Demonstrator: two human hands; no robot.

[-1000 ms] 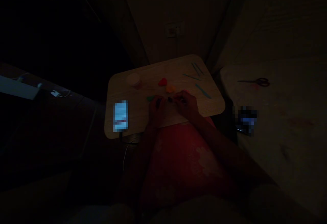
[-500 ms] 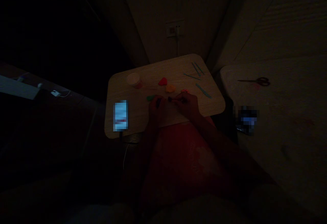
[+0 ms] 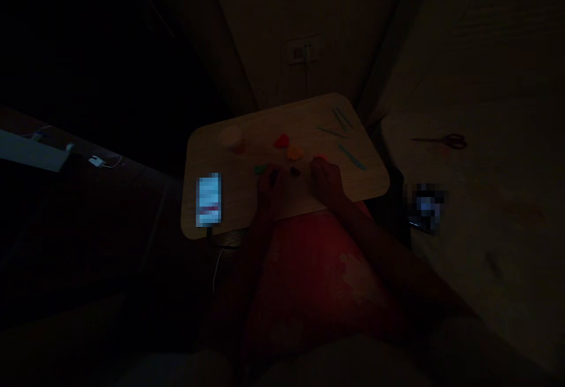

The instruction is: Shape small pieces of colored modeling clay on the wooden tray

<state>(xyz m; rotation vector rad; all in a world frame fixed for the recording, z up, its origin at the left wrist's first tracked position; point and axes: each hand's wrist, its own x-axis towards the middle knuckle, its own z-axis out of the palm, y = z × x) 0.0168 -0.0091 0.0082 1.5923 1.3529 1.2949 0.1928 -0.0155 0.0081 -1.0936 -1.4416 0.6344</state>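
Observation:
In the dim light my left hand [image 3: 268, 190] is closed around a dark lump [image 3: 274, 176], its fingers curled at the near side of the table. My right hand [image 3: 327, 181] has its fingers curled together; what they hold, if anything, is hidden. Between the two hands a small dark lump [image 3: 295, 171] lies on the table, touched by neither. Green clay-like material [image 3: 259, 170] shows just beyond my left hand. A pinkish-red lump [image 3: 321, 156] peeks out behind my right fingers. Farther back are a red lump [image 3: 281, 140] and an orange lump [image 3: 295, 152].
The small wooden table [image 3: 198, 152] carries a tub [image 3: 231, 137], a lit phone [image 3: 208, 200] and several blue-green sticks [image 3: 352, 157]. On the surface to the right lie scissors [image 3: 445, 140] and a blurred-out device [image 3: 426, 207]. A wall socket [image 3: 303, 50] is behind.
My right hand has drawn slightly right, away from the small dark lump between the hands, and its fingers have curled in. My left hand has stayed nearly in place.

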